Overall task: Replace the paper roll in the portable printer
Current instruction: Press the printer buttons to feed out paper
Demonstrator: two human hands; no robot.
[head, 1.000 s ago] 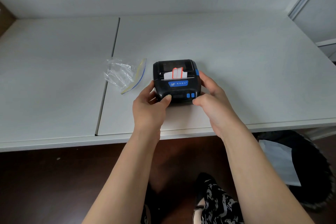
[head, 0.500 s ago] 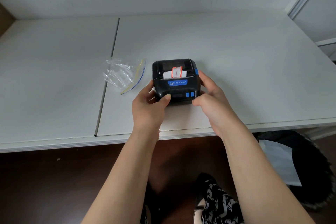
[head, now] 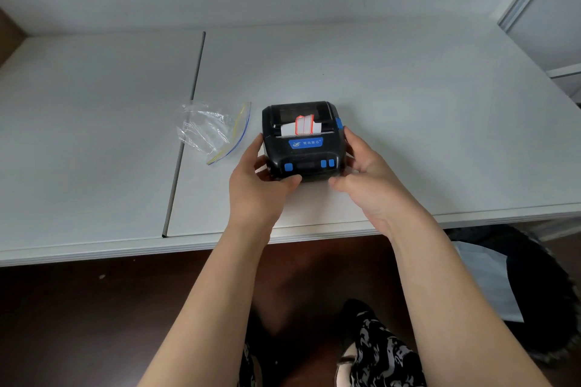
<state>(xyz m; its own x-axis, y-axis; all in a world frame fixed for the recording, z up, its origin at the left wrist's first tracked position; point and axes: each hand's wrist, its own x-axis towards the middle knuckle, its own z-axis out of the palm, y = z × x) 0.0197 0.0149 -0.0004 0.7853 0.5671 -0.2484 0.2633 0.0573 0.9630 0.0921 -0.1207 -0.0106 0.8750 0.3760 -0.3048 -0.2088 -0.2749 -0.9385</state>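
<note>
Printer (head: 303, 141) sat on table (head: 408, 97), near front edge, right of seam (head: 185, 132) between two tabletops. Plastic bag (head: 213, 132) lay just left of printer, straddling seam. Label strip (head: 303, 126) stuck up from slot on printer top. Left hand (head: 261, 185) clasped printer's left front corner, right hand (head: 367, 173) its right side. Bin (head: 534, 292) stood on floor below table's right end

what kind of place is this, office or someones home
Most likely an office or workroom: plain white tables pushed together along a bare wall, a portable label printer held by both hands, and a lined waste bin beside the table.
</note>
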